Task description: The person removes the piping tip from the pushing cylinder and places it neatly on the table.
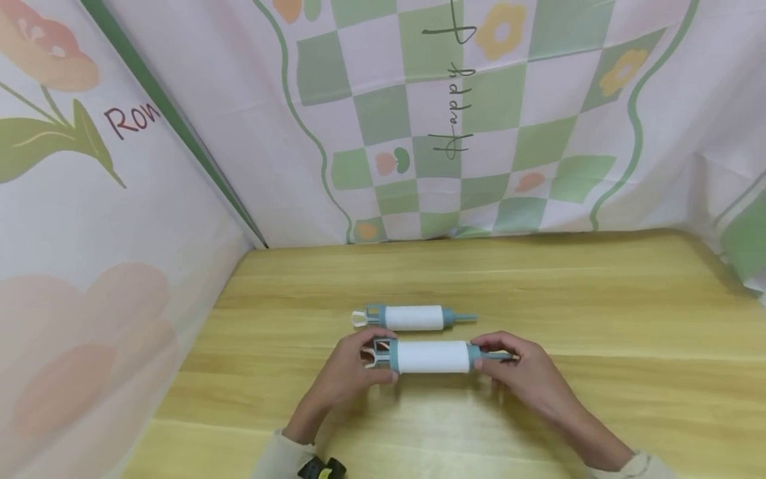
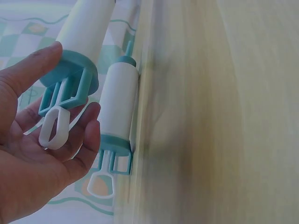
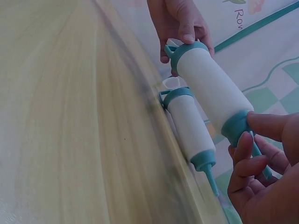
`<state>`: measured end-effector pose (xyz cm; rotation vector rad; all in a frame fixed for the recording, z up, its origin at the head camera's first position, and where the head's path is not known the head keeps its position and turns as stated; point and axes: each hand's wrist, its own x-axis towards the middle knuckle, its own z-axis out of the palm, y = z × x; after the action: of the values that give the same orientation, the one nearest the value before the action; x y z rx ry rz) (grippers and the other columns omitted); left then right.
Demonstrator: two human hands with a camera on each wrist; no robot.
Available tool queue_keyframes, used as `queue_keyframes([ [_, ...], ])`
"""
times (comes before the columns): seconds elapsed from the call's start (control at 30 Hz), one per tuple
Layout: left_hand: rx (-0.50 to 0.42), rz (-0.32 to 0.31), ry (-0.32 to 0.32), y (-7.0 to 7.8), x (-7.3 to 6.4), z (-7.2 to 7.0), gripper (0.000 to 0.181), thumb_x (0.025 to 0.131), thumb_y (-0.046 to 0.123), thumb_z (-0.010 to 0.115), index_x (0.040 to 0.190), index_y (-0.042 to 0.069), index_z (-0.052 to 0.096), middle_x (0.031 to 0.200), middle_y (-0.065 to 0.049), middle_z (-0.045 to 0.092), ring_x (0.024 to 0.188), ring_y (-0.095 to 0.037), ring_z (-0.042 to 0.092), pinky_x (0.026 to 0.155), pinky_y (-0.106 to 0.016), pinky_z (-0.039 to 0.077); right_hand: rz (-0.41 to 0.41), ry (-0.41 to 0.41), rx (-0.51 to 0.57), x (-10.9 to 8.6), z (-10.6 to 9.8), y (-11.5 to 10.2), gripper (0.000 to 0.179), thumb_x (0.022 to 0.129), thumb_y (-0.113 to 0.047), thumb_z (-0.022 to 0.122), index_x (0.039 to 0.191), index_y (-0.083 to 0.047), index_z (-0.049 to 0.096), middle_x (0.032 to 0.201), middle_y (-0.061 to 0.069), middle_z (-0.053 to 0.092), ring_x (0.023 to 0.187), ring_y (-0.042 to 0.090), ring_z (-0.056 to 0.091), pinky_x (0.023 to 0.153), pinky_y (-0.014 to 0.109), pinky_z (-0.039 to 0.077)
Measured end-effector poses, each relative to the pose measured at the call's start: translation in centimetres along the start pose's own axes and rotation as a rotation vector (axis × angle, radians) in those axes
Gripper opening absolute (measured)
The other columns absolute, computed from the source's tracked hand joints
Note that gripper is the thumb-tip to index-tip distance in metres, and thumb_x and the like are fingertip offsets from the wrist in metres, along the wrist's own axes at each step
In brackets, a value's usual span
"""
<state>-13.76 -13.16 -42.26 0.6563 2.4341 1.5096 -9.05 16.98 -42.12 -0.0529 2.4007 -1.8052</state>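
A white syringe with teal ends (image 1: 433, 357), like a large icing syringe, is held level between both hands above the table. My left hand (image 1: 352, 367) grips its teal collar at the handle end, thumb on the near side and fingers on the far side. The white pull ring (image 2: 55, 128) sticks out in front of that palm. At the other end, my right hand (image 1: 526, 369) pinches the teal nozzle cap (image 3: 237, 127), with the thin nozzle passing between its fingers. A second, similar syringe (image 1: 414, 318) lies on the table just behind, pointing the same way.
The wooden table (image 1: 287, 293) reaches back to a printed cloth (image 1: 491, 126) hanging along its far edge. Another printed cloth (image 1: 108, 246) hangs along the left side. A black band (image 1: 323, 468) is at the left sleeve.
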Motion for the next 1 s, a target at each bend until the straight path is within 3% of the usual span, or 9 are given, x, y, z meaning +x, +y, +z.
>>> queue_keyframes([
  [0.37,-0.144,-0.013,0.01,0.3,0.5,-0.2,0.054,0.075,0.003,0.085,0.125,0.007,0.065,0.104,-0.012,0.061,0.087,-0.022,0.06,0.077,-0.034,0.054,-0.035,0.016,0.009,0.0,-0.4,-0.4,0.037,0.092,-0.019,0.074,0.123,-0.001,0.065,0.118,0.017,0.063,0.093,0.028,0.065,0.069,0.035,0.058],
  [0.53,-0.19,-0.018,-0.01,0.6,0.6,-0.2,0.053,0.078,0.006,0.085,0.126,0.004,0.063,0.105,-0.015,0.061,0.087,-0.021,0.06,0.076,-0.032,0.054,-0.011,0.029,0.033,-0.2,-0.6,-0.6,0.038,0.092,-0.02,0.074,0.123,-0.001,0.065,0.118,0.017,0.062,0.095,0.03,0.064,0.071,0.035,0.058],
  [0.83,-0.257,-0.012,0.01,1.2,0.7,0.1,0.051,0.077,0.004,0.084,0.124,0.006,0.065,0.107,-0.018,0.061,0.088,-0.021,0.062,0.077,-0.032,0.055,-0.003,0.003,0.08,-0.6,-1.4,-1.0,0.04,0.095,-0.02,0.071,0.127,0.001,0.061,0.121,0.017,0.059,0.095,0.028,0.062,0.073,0.032,0.057],
  [1.0,-0.27,-0.007,0.035,1.5,0.7,0.2,0.051,0.077,0.006,0.084,0.124,0.007,0.065,0.109,-0.013,0.061,0.089,-0.023,0.062,0.078,-0.035,0.055,-0.002,0.019,0.081,-0.5,-1.6,-1.3,0.04,0.095,-0.02,0.071,0.128,0.0,0.062,0.12,0.016,0.06,0.093,0.023,0.061,0.071,0.031,0.057],
])
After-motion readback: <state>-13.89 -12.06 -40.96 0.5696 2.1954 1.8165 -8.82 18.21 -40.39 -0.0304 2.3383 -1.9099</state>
